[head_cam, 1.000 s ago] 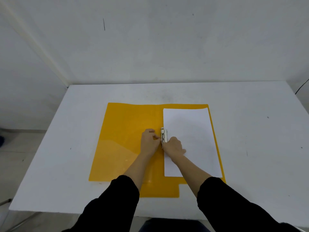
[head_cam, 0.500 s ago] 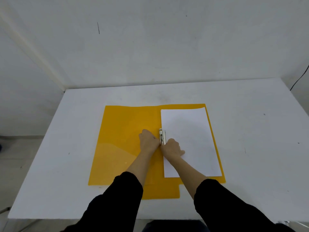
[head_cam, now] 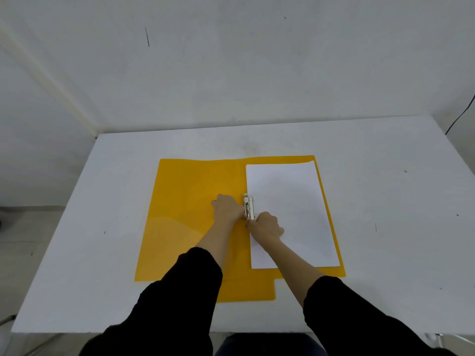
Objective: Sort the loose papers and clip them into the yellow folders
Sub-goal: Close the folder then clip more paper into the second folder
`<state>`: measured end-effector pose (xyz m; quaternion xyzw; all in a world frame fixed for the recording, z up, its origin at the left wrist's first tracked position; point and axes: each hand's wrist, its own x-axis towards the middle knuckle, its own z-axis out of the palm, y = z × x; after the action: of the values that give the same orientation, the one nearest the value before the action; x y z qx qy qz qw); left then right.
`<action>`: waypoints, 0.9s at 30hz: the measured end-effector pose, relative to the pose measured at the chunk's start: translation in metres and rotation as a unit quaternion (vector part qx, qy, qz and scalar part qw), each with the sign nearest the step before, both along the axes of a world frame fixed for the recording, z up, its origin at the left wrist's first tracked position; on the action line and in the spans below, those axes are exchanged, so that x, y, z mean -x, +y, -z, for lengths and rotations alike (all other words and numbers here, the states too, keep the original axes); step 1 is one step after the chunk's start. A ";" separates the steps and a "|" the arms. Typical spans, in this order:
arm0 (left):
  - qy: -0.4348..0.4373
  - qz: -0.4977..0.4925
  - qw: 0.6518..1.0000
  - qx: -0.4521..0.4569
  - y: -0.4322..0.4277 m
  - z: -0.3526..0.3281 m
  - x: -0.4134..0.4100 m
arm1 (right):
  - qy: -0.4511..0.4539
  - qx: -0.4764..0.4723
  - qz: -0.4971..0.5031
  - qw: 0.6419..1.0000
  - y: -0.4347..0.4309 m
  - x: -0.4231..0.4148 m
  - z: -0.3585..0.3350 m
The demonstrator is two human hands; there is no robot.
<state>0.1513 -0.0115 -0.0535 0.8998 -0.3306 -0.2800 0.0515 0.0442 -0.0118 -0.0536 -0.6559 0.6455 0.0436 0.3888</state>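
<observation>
We note yellow folder point(head_cam: 190, 201) open flat, glossy; white paper point(head_cam: 290, 206) on right half. We count one folder, one metal clip point(head_cam: 248, 205). Fingers of left hand point(head_cam: 227, 209), right hand point(head_cam: 264, 224) curled, gripping metal clip.

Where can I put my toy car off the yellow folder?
Bare table lies left of the yellow folder, right of it, and in a strip behind it. Crowded: the metal clip, where left hand and right hand meet.
</observation>
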 end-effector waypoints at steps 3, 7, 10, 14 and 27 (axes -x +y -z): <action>-0.011 0.001 1.000 -0.005 -0.001 -0.001 0.002 | 0.004 0.003 0.002 1.000 0.001 -0.001 -0.001; -0.003 -0.012 1.000 -0.005 -0.002 -0.003 0.004 | 0.011 0.001 -0.001 1.000 0.000 -0.002 -0.002; 0.002 -0.008 1.000 -0.006 -0.003 -0.006 0.005 | 0.009 -0.009 -0.007 1.000 -0.001 -0.003 -0.003; 0.009 0.005 1.000 -0.004 -0.001 -0.010 0.005 | -0.005 -0.021 0.004 1.000 0.001 -0.004 -0.004; 0.070 0.015 0.989 0.130 0.028 -0.011 0.004 | -0.082 0.040 0.114 0.989 0.012 -0.001 -0.001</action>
<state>0.1476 0.0164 -0.0424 0.8583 -0.3735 -0.2978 0.1872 0.0454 0.0005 -0.0529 -0.5947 0.6833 -0.0806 0.4158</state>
